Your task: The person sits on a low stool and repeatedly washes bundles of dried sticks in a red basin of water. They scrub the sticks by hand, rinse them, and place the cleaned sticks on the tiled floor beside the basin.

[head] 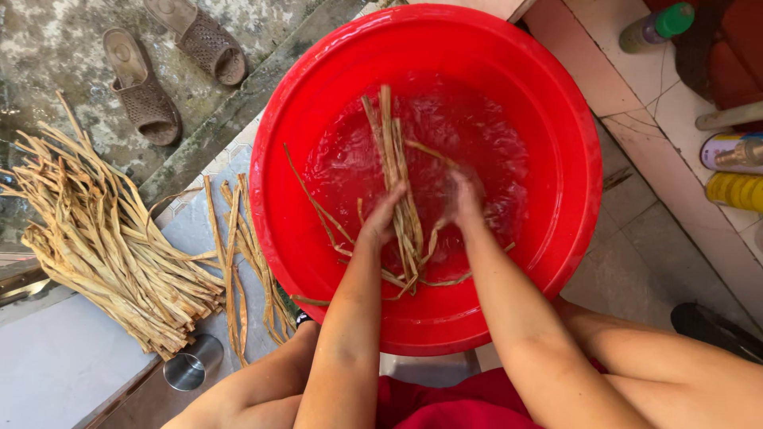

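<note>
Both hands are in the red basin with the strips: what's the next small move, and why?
Probably draw the left hand down along the bundle of tan strips while the right hand rubs beside it. The bundle is only part under water in the red basin, its upper ends sticking out, and loose strips trail near the rim.

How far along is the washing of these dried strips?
Done, it seems: a small batch of strips lies beside the red basin. In hand: the left hand and right hand work a bundle of strips in the water. Left: the big pile of dry strips on the ledge looks untouched.
</note>
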